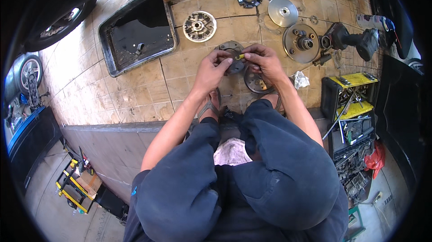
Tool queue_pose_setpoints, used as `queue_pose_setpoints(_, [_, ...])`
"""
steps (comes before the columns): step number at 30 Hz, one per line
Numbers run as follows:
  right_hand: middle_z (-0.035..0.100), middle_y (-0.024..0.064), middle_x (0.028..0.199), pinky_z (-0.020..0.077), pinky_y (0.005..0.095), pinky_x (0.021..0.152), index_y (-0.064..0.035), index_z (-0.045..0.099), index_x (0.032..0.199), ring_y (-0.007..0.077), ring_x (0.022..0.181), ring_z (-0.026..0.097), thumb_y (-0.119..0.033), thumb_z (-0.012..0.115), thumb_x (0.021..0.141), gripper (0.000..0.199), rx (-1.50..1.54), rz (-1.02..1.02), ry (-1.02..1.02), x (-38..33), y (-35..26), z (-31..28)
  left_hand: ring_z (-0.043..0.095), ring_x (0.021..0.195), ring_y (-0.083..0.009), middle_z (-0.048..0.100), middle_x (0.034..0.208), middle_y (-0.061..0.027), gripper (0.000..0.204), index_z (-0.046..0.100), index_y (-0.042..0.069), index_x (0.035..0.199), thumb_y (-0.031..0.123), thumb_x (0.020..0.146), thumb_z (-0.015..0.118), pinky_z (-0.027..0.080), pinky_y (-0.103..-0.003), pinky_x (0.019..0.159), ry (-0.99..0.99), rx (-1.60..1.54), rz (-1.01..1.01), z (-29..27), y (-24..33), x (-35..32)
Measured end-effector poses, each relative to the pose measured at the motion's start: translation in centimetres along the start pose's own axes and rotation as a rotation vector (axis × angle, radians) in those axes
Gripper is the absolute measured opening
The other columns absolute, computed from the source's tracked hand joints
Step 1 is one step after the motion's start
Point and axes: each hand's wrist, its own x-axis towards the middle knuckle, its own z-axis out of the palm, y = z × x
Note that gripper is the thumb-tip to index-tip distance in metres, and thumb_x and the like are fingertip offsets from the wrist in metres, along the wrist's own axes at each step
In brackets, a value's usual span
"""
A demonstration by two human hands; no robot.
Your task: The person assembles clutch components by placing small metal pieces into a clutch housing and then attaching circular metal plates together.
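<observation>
- Low in the frame, a pink rag lies between the person's knees.
- At centre, the left hand and right hand meet, fingers pinched together on a small yellow piece over a round metal disc.
- Right of centre, a toolbox.
- Upper left, a dark metal tray; beside it a finned pulley.

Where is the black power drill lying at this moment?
In the head view the drill lies on the tiled floor at the upper right, beside the round hub plate and above the yellow toolbox.
</observation>
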Motion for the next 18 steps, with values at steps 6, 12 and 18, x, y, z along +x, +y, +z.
queue_pose_setpoints(6, [0.062, 0.006, 0.082, 0.0328, 0.0216, 0.046, 0.0028, 0.063, 0.108, 0.0067, 0.056, 0.046, -0.001, 0.07, 0.091, 0.019, 0.122, -0.009, -0.073, -1.0, -0.2, 0.6, 0.07, 0.069, -0.0231, 0.07, 0.079, -0.0162, 0.045, 0.052, -0.004, 0.127, 0.016, 0.092, 0.071, 0.054, -0.036, 0.062, 0.322, 0.562, -0.162, -2.3, -4.2, -1.1])
queue_pose_setpoints(12, [0.062, 0.0097, 0.084, 0.0318, 0.0212, 0.045, 0.0013, 0.061, 0.109, 0.0077, 0.053, 0.044, 0.001, 0.066, 0.091, 0.019, 0.201, 0.106, -0.094, -0.8, -0.3, 0.3, 0.072, 0.063, -0.0221, 0.07, 0.085, -0.0171, 0.042, 0.048, -0.005, 0.132, 0.005, 0.094, 0.065, 0.056, -0.034, 0.055, 0.364, 0.253, -0.124, -1.9, -6.1, 1.9])
queue_pose_setpoints(18, [0.064, 0.0133, 0.091, 0.0306, 0.0206, 0.044, -0.0001, 0.057, 0.115, 0.0077, 0.051, 0.042, -0.002, 0.063, 0.094, 0.022, 0.306, 0.212, -0.059, 0.8, 0.5, -0.8, 0.073, 0.068, -0.022, 0.069, 0.091, -0.0193, 0.046, 0.043, -0.008, 0.138, 0.004, 0.097, 0.061, 0.057, -0.032, 0.058, 0.258, 0.174, -0.114, -2.1, -4.8, 4.1])
